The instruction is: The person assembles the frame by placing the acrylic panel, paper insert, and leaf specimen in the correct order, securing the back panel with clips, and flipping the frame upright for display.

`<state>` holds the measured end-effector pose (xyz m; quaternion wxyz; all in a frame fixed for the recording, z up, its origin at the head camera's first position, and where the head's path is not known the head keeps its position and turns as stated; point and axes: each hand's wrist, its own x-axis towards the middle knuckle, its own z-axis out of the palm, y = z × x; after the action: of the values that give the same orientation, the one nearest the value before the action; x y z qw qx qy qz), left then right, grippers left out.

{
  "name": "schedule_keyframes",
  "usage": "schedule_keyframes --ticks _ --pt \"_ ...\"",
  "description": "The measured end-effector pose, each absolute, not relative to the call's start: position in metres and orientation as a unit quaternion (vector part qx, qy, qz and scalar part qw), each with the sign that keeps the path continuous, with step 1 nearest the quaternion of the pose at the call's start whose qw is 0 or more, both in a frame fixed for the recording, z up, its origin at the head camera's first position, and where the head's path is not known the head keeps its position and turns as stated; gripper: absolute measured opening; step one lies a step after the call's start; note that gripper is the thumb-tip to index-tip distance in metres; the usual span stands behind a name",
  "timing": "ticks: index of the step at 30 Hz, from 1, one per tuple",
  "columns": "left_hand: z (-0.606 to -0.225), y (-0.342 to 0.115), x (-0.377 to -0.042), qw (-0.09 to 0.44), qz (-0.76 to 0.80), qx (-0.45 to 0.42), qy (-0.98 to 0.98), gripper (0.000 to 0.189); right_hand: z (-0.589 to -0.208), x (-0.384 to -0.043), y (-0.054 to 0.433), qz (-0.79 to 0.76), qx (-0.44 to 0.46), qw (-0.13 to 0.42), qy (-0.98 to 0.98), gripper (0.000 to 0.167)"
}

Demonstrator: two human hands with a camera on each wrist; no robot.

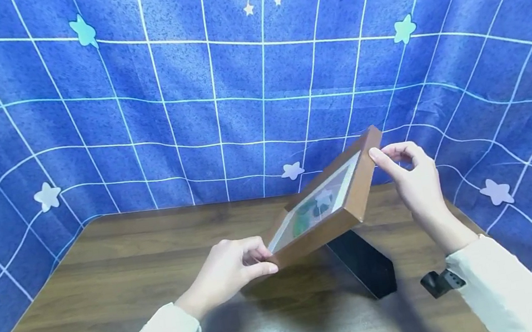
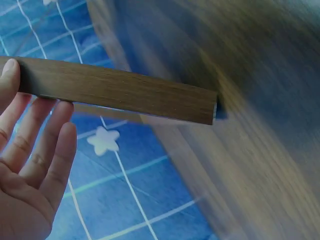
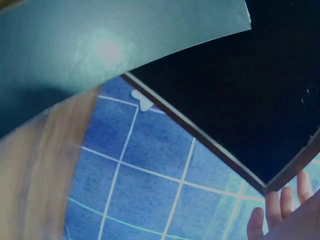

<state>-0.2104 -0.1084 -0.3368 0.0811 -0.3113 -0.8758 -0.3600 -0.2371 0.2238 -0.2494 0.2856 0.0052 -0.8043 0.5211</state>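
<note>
A brown wooden picture frame [image 1: 317,246] is held tilted above the table, its picture side facing up and toward me. My left hand [image 1: 234,268] pinches its lower left corner between thumb and fingers; the left wrist view shows that hand [image 2: 37,150] on the frame's wooden edge [image 2: 125,92]. My right hand [image 1: 414,177] grips the upper right side, thumb on the outer edge. Beneath the frame a black stand leg [image 1: 365,268] sticks out toward me. In the right wrist view the black back [image 3: 215,100] shows, with the leg [image 3: 125,40] swung out and right fingers [image 3: 273,210] at a corner.
A brown wood-grain table [image 1: 154,237] lies under the hands. Behind and beside it hangs a blue curtain [image 1: 185,87] with white grid lines and stars. A small black device [image 1: 440,282] is at the right wrist by the sleeve.
</note>
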Motion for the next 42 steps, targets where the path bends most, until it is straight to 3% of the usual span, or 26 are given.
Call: schedule_keyframes --ticks 6,13,21,26,33,42 --pt "-0.335 -0.093 -0.204 0.113 -0.316 -0.323 -0.885 0.013 -0.248 -0.247 0.231 0.571 0.003 0.228 -0.789 0.021" --pt "-0.336 -0.089 -0.200 0.095 -0.330 -0.305 -0.888 0.015 -0.246 -0.240 0.226 0.570 0.041 0.246 -0.783 0.016" --pt "-0.341 -0.093 -0.202 0.066 -0.369 -0.302 -0.876 0.015 -0.241 -0.197 0.209 0.491 0.120 0.294 -0.811 0.036" --pt "-0.346 -0.095 -0.204 0.073 -0.375 -0.303 -0.873 0.016 -0.241 -0.176 0.199 0.433 0.118 0.283 -0.848 0.040" --pt "-0.344 -0.093 -0.205 0.085 -0.371 -0.306 -0.873 0.018 -0.237 -0.162 0.190 0.404 0.087 0.242 -0.878 0.055" --pt "-0.344 -0.089 -0.203 0.085 -0.375 -0.304 -0.872 0.018 -0.237 -0.156 0.190 0.386 0.093 0.270 -0.877 0.055"
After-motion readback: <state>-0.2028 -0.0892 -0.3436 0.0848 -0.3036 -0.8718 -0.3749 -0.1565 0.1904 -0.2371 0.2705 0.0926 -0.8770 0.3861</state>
